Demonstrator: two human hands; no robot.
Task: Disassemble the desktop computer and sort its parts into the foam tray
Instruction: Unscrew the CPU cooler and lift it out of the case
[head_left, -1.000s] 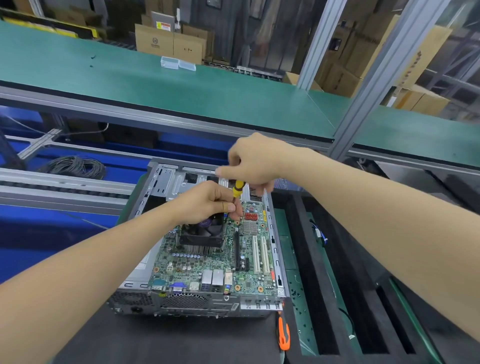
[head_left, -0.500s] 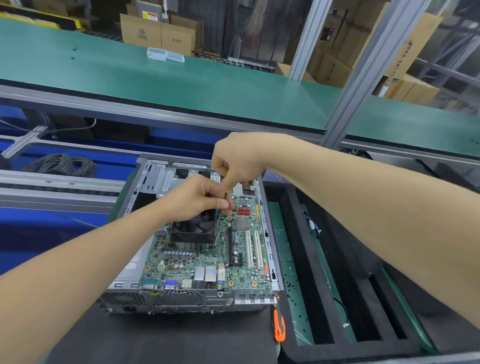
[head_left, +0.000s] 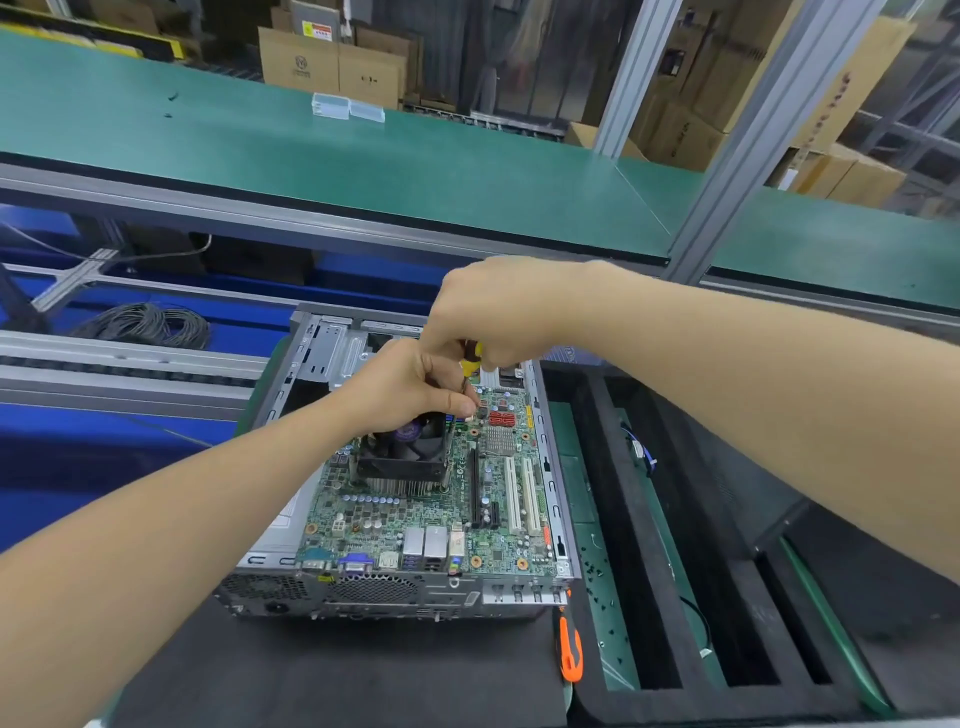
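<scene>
An open desktop case (head_left: 291, 592) lies on a dark mat with its green motherboard (head_left: 431, 525) exposed. A black CPU fan on a finned heatsink (head_left: 405, 462) sits at the board's far left. My right hand (head_left: 498, 312) grips the yellow-and-black handle of a screwdriver (head_left: 471, 358) held upright over the board's far edge. My left hand (head_left: 410, 389) rests over the fan and pinches the screwdriver's shaft near its tip. The black foam tray (head_left: 623, 519) with long slots lies right of the case.
An orange-handled tool (head_left: 570, 649) lies at the case's near right corner. Small black screws are scattered in the tray's left slot (head_left: 597, 577). A blue-wired cable (head_left: 641, 452) lies further right. A coil of dark cable (head_left: 145, 325) sits left, beyond a metal rail.
Both hands stay on the screwdriver at the same spot on the board. The view has shifted slightly; the yellow handle shows below my right hand again after being mostly hidden.
</scene>
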